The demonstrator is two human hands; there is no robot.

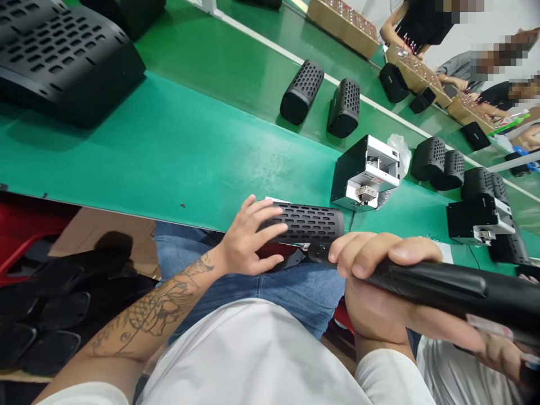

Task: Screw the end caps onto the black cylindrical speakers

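A black housing with slotted holes (pixel 310 222), like a speaker shell, lies on its side at the table's front edge, above my lap. My left hand (pixel 248 239) is at its left end, fingers spread and fingertips over the slotted face; whether they press on it I cannot tell. My right hand (pixel 388 270) is wrapped round a black electric screwdriver (pixel 434 284). The screwdriver lies nearly level, with its nose (pixel 318 251) pointing left along the housing's near side. Its tip is too small to make out, so contact with a screw cannot be told.
A screw feeder (pixel 367 174) stands just beyond the housing, and a second feeder (pixel 478 222) is farther right. Similar housings (pixel 301 93) stand along the green conveyor (pixel 236 95). Large housings (pixel 67 62) occupy the left. Co-workers (pixel 426 25) sit opposite beside cardboard boxes (pixel 343 25).
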